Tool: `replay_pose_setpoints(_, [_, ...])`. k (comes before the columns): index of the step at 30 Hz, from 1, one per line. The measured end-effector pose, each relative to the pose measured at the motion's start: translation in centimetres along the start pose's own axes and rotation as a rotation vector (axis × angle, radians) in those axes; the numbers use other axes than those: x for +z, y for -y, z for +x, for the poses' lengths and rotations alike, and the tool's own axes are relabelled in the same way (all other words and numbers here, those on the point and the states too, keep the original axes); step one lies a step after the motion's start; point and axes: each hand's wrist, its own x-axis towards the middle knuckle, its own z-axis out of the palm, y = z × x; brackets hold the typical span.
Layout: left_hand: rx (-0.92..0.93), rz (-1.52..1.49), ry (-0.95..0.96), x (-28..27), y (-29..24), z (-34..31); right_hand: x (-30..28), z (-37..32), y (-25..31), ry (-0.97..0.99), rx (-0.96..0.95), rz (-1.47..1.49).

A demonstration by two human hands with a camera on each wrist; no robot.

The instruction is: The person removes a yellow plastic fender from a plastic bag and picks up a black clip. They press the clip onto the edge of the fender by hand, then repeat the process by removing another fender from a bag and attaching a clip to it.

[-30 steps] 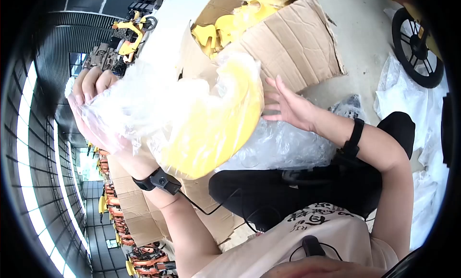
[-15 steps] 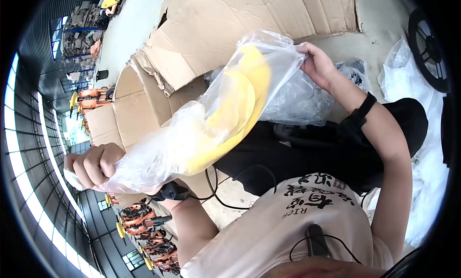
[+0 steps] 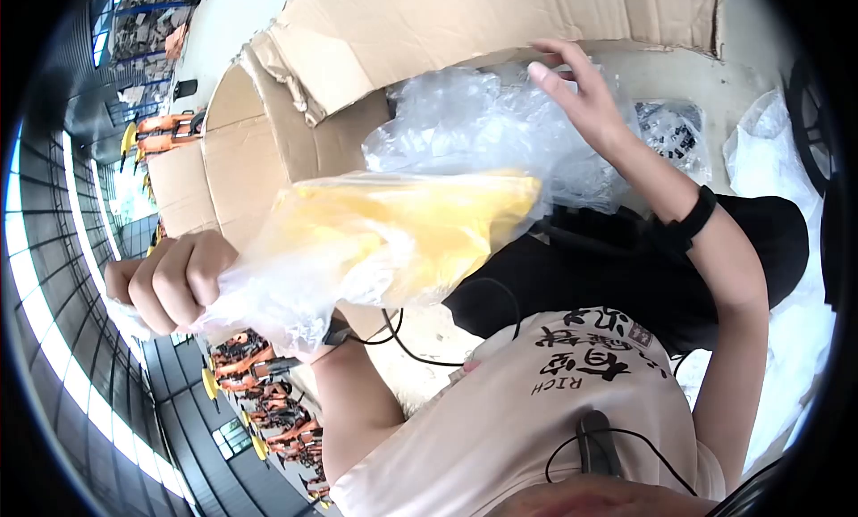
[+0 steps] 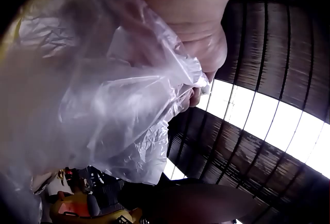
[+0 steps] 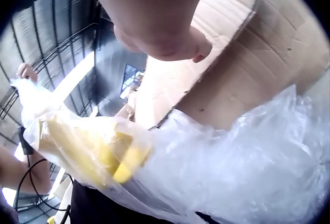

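Head view: in front of the big cardboard box (image 3: 509, 21), on the wearer's side of it, a yellow part (image 3: 402, 231) hangs inside a clear plastic bag (image 3: 277, 298). Left of the box and nearer the body, the left hand (image 3: 174, 280) grips the bag's gathered end, fingers curled tight round the film. The right hand (image 3: 585, 106) is at the box's lower edge, fingers loosely bent, thumb apart, nothing in its grasp; I cannot tell whether it touches the cardboard. Crumpled film (image 3: 465, 115) lies just in front of the box

Left wrist view: the box is out of sight; the bag bunches into the left hand, whose fingertips are mostly hidden.

Right wrist view: the bagged part shows lower left of the box, while the right hand, most of its fingers hidden, shows no hold on anything.

I judge the part light and fairly stiff, its bag soft and slippery, so it probably swings when held by the bag alone; a second hold through the film, on the part's end nearest the box, should steady it
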Motion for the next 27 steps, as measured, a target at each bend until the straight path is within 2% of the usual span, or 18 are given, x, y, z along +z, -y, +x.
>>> replay_pose_setpoints(1, [0.019,-0.016,0.025,-0.2,0.9,0.1,1.0,-0.1,1.5,0.131,-0.213,-0.153])
replay_pose_setpoints(2, [0.008,-0.08,0.096,-0.8,1.3,0.4,2.6,-0.9,2.7,0.222,-0.304,-0.183])
replay_pose_setpoints(3, [-0.035,0.002,0.047,-0.8,0.4,-0.1,3.6,-1.5,3.3,0.241,-0.316,-0.162])
replay_pose_setpoints(5, [-0.033,0.103,-0.014,-0.9,-0.4,-0.6,5.2,-2.1,4.0,0.637,-0.272,-0.134])
replay_pose_setpoints(9, [-0.071,0.265,-0.095,-1.7,-2.7,-1.3,5.2,-2.1,4.1,0.793,-0.292,-0.29])
replay_pose_setpoints(11, [-0.065,0.235,-0.139,-1.8,-3.0,-1.9,4.1,-2.1,5.5,0.75,-0.119,-0.244])
replay_pose_setpoints(12, [0.002,0.184,-0.164,-2.1,-3.0,-2.1,3.9,-2.0,5.0,0.621,-0.133,0.016])
replay_pose_setpoints(13, [0.068,0.131,-0.191,-2.3,-2.9,-2.3,3.1,-1.5,5.2,0.624,-0.128,0.011])
replay_pose_setpoints(14, [0.142,0.122,-0.365,-1.2,-2.5,-2.3,1.9,-0.8,5.9,0.471,0.077,0.434])
replay_pose_setpoints(15, [0.15,0.12,-0.368,-0.9,-2.6,-2.3,1.2,-0.2,6.3,0.295,0.281,0.845])
replay_pose_setpoints(16, [0.115,0.134,-0.412,-0.7,-2.7,-2.3,1.5,0.2,5.8,0.296,0.285,0.836])
replay_pose_setpoints(18, [0.08,0.16,-0.449,-0.1,-2.1,-1.6,2.4,1.0,5.8,-0.075,-0.073,-0.022])
replay_pose_setpoints(19, [0.088,0.152,-0.446,0.0,-1.7,-1.1,2.2,0.8,6.2,-0.078,-0.077,-0.033])
replay_pose_setpoints(21, [-0.064,0.171,-0.395,0.1,-1.0,-0.6,3.3,-0.8,10.6,0.003,-0.817,-0.487])
replay_pose_setpoints(23, [-0.079,0.16,-0.33,-1.2,-0.4,-0.1,5.6,-2.7,13.0,0.339,-0.731,-0.523])
replay_pose_setpoints(25, [-0.109,0.116,-0.488,-0.7,0.7,1.0,8.6,-2.9,11.0,0.306,-0.652,-0.433])
replay_pose_setpoints(26, [-0.125,0.092,-0.477,-1.0,1.2,0.9,9.5,-2.7,10.0,0.272,-0.57,-0.34])
replay_pose_setpoints(27, [-0.15,0.098,-0.457,-1.2,1.4,0.9,9.7,-2.0,9.8,0.268,-0.574,-0.344])
